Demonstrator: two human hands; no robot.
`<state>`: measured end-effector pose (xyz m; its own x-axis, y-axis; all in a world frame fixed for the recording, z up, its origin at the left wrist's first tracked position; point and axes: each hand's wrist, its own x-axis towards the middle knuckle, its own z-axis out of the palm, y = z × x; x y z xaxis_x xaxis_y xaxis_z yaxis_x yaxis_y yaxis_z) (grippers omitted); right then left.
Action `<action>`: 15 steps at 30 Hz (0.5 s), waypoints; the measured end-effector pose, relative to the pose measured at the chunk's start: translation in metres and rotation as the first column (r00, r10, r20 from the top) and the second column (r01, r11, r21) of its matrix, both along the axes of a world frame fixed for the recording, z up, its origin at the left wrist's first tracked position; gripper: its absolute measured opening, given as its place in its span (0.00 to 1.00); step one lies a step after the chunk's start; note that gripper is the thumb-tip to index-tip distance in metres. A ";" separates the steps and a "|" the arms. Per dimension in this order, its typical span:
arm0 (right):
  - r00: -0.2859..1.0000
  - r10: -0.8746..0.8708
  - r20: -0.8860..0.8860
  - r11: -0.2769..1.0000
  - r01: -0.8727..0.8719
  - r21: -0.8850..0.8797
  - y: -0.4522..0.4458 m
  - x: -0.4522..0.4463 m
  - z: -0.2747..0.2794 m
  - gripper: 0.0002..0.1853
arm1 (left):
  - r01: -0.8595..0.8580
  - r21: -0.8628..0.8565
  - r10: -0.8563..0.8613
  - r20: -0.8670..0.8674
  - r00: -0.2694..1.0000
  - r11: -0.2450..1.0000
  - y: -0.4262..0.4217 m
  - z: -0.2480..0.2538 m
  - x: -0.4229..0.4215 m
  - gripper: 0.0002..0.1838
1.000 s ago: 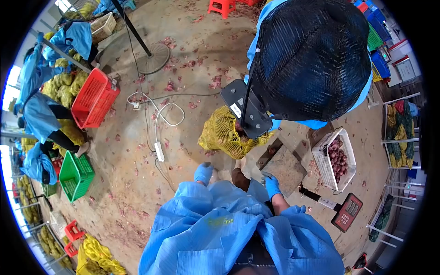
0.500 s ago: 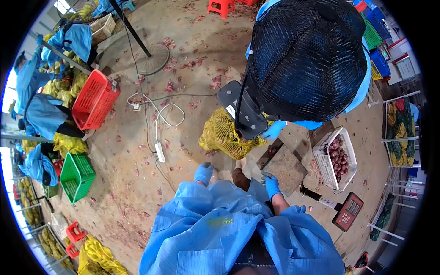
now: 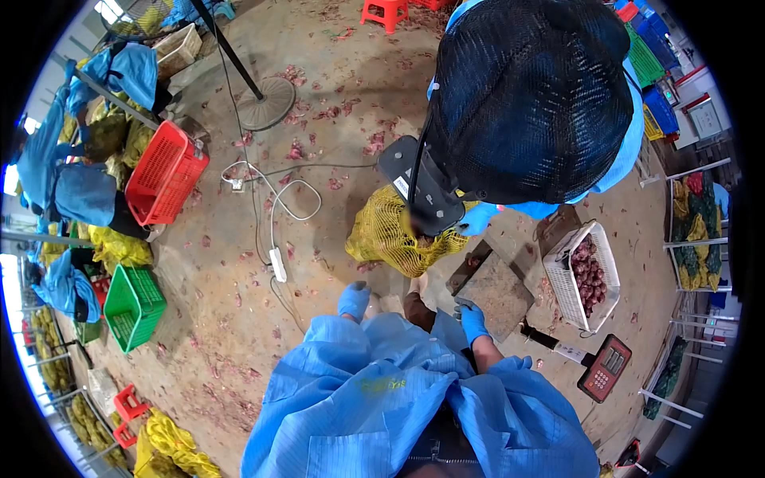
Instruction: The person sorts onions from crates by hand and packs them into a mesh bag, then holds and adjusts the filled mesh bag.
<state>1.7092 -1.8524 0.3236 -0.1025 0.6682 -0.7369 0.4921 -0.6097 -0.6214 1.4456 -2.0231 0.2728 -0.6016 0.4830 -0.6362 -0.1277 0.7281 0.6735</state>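
My left hand (image 3: 354, 300), in a blue glove, rests low in front of me with its fingers extended and nothing in them. My right hand (image 3: 472, 320), also gloved in blue, lies by the near left edge of a scale platform (image 3: 504, 299), fingers loosely stretched and holding nothing. Just beyond my hands is a yellow net bag (image 3: 382, 231); what it contains is hard to make out. A co-worker's blue-gloved hand (image 3: 478, 218) is at the bag's right side. A dark flat device (image 3: 426, 191) with a white label partly covers the bag.
The co-worker's black cap (image 3: 530, 95) fills the upper right. A white crate (image 3: 562, 288) holds red onions (image 3: 588, 279), near the scale's display (image 3: 607, 368). A power strip (image 3: 277, 264) and cables cross the floor. Red (image 3: 163, 175) and green (image 3: 134, 307) crates stand left, near other workers.
The co-worker's capped head has shifted slightly left, and the net bag's top has moved a little. Workers at the far left have changed posture. My hands stay put.
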 end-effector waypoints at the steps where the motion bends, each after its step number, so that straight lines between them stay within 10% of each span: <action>1: 1.000 0.001 0.000 1.000 -0.001 0.000 0.000 -0.001 0.002 0.11 | -0.006 0.006 0.006 0.004 1.000 1.000 0.000 0.002 0.000 0.19; 15: 1.000 0.015 -0.021 1.000 -0.015 0.009 0.002 0.000 0.014 0.12 | 0.025 -0.004 -0.025 -0.053 0.998 1.000 0.003 0.021 0.002 0.19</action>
<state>1.7091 -1.8503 0.3372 -0.1283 0.6732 -0.7283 0.4877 -0.5966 -0.6373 1.4473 -2.0198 0.2939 -0.6222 0.4959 -0.6057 -0.0740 0.7330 0.6762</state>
